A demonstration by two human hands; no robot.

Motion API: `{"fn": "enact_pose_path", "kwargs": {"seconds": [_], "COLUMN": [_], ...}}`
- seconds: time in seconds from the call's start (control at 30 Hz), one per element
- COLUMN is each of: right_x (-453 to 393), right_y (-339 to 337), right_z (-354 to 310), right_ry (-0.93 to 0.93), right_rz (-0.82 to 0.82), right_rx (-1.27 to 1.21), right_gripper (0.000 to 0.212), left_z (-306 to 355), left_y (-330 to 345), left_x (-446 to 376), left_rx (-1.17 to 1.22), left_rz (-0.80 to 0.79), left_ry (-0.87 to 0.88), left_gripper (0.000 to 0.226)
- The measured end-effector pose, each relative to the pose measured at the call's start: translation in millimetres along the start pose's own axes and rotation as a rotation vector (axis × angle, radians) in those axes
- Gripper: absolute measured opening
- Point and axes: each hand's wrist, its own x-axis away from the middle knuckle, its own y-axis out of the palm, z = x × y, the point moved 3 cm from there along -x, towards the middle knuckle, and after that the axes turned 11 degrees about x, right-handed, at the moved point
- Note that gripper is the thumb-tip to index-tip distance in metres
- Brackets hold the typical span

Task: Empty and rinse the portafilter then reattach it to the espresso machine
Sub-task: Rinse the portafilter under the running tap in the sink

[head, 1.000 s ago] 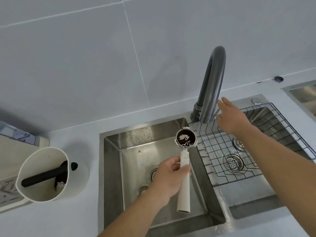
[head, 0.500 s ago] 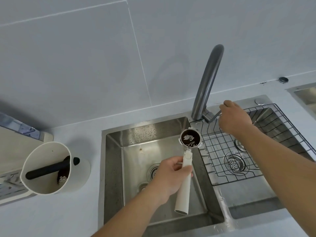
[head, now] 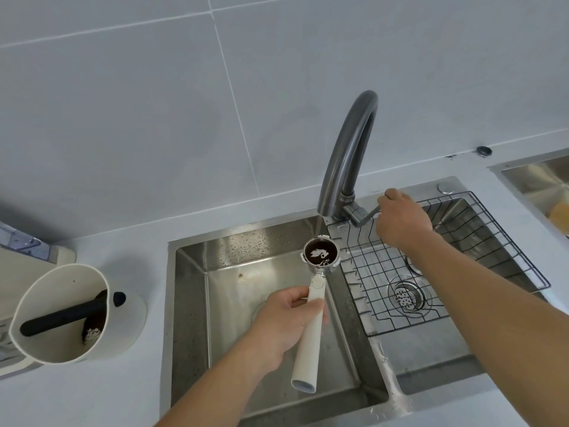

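Portafilter [head: 320, 257] feels head-heavy, rigid; our left hand [head: 286, 322] clenches its slick white handle, right hand [head: 400, 220] grasping the faucet lever [head: 368, 215].

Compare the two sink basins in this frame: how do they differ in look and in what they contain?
The left basin is bare steel, its back wall speckled with droplets; the right basin is lined with a black wire rack. The portafilter, in the left hand's grip, hangs over the left basin; the right hand on the faucet lever is above the right one. The right basin's drain strainer shows fully; the left's is mostly hidden. Both are stainless steel.
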Motion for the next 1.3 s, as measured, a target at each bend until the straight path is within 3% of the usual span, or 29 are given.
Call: {"fn": "enact_pose_path", "kwargs": {"seconds": [0.83,1.1,1.3], "right_x": [14.8,16.1,17.3], "right_y": [-1.8,2.7,4.8], "right_z": [-2.3,-2.4,-3.1], "right_ry": [0.034,0.009,0.025], "right_rz": [-0.021,-0.025,-0.032], "right_rx": [-0.008,0.015,0.007], "right_gripper": [0.029,0.036,0.044], "left_z": [5.9,3.1,3.6], "left_y": [-6.8,-9.5,-14.0], "left_x": [0.9,3.3,2.5], "left_rx": [0.023,0.120,0.164], "left_rz": [0.027,-0.002,-0.015], "left_ry": [0.005,-0.098,-0.148], "left_gripper": [0.013,0.020,0.012]}}
